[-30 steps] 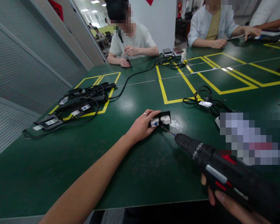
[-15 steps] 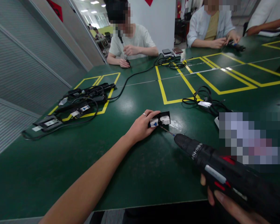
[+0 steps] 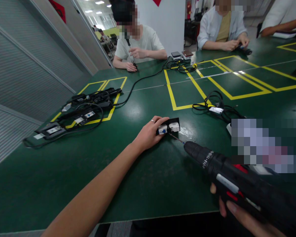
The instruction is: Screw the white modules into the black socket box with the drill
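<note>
My left hand point(image 3: 149, 131) reaches across the green table point(image 3: 143, 184) and grips a small black plate carrying white sockets point(image 3: 169, 126), with the fingers wrapped over its left end and a ring on one finger. My right hand point(image 3: 233, 210), at the lower right, is closed around the handle of a black and red cordless drill point(image 3: 236, 184). The drill's thin bit point(image 3: 176, 138) points up and left, and its tip touches the lower edge of the socket plate.
Black socket strips with coiled cables point(image 3: 81, 112) lie in a yellow-taped box at the left. A cable bundle point(image 3: 217, 107) sits to the right of the plate. Other people sit at the far side of the table, handling small parts. A grey partition wall point(image 3: 19, 82) runs along the left.
Nothing of mine has visibly moved; both hands hold as before. The person at the far right has drawn their hands together over a dark part.
</note>
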Demonstrator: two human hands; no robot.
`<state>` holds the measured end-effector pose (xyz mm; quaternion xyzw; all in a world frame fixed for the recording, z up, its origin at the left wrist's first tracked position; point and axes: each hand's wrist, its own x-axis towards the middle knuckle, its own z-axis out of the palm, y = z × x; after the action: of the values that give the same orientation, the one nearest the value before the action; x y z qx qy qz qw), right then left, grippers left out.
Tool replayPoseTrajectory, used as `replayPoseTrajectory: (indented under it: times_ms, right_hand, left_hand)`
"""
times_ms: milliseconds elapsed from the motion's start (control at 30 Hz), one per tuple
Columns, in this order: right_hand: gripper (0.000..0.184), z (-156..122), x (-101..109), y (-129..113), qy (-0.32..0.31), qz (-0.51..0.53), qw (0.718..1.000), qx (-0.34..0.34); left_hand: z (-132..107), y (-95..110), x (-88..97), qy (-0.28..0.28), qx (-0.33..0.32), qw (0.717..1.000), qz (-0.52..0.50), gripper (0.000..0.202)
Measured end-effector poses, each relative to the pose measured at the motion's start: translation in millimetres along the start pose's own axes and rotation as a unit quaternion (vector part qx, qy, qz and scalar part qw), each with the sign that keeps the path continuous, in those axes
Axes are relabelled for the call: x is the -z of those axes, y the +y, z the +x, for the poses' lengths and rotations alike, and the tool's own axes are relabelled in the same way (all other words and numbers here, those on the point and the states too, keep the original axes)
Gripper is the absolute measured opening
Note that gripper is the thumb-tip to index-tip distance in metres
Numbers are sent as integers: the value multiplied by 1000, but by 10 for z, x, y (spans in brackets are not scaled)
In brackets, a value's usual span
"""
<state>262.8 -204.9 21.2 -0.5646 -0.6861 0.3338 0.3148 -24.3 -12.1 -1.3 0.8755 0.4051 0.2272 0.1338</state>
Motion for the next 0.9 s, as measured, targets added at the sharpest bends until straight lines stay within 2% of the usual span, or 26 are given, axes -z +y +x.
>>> replayPoseTrajectory:
  times_ms: [133,233,300,367,500,533,633,900]
  right_hand:
    - [22,180,-80,-239,87,10,996,-14]
    - [22,250,-100,-314,99,16,995,-20]
    - [20,228,-83,-280,96,15,995,-26]
    - [18,150,-48,-179,72,12,997,-32]
    - [18,-57,22,104,-65,4,996,-55]
    - [16,-91,30,159,-79,8,995,-60]
    - [16,-117,26,228,-90,26,994,-54]
    - [15,-85,4,146,-89,27,995,-28]
  left_hand:
    - [-1,0,0,-3,4,1000,12,58]
    - [-1,2,1,0,2,1000,17,58]
    - [-1,2,0,2,2,1000,15,57]
    - [1,1,-1,1,2,1000,10,56]
    - [6,-3,-3,1,1,1000,6,55]
    - [7,-4,-3,2,1,1000,6,55]
    - [8,-5,-3,2,-4,1000,3,55]
    - [6,16,8,-3,5,1000,3,56]
